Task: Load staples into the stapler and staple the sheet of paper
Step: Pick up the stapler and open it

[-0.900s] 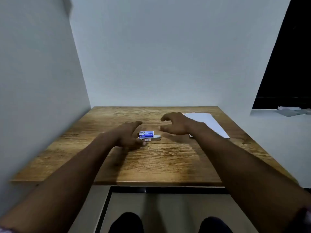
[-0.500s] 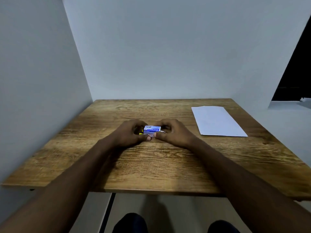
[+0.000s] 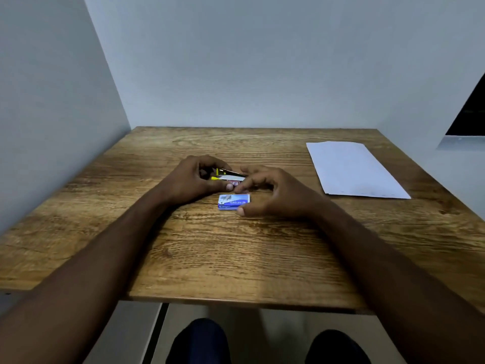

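Observation:
A small stapler [image 3: 228, 176], silver with yellow parts, lies at the middle of the wooden table [image 3: 236, 258]. My left hand [image 3: 195, 179] grips its left end. A little blue staple box [image 3: 233, 202] lies flat just in front of the stapler. My right hand [image 3: 270, 191] curls over the box's right end, thumb at its front corner and fingers touching the stapler's right end. A white sheet of paper [image 3: 351, 169] lies flat at the table's far right.
Grey walls close the table in at the left and the back. The table's front edge runs across below my forearms, with my knees [image 3: 199, 340] under it. A dark opening [image 3: 469, 111] shows at the far right.
The blue staple box was on top of the stapler between both hands; now it lies on the table in front of it. The stapler's yellow and silver top shows.

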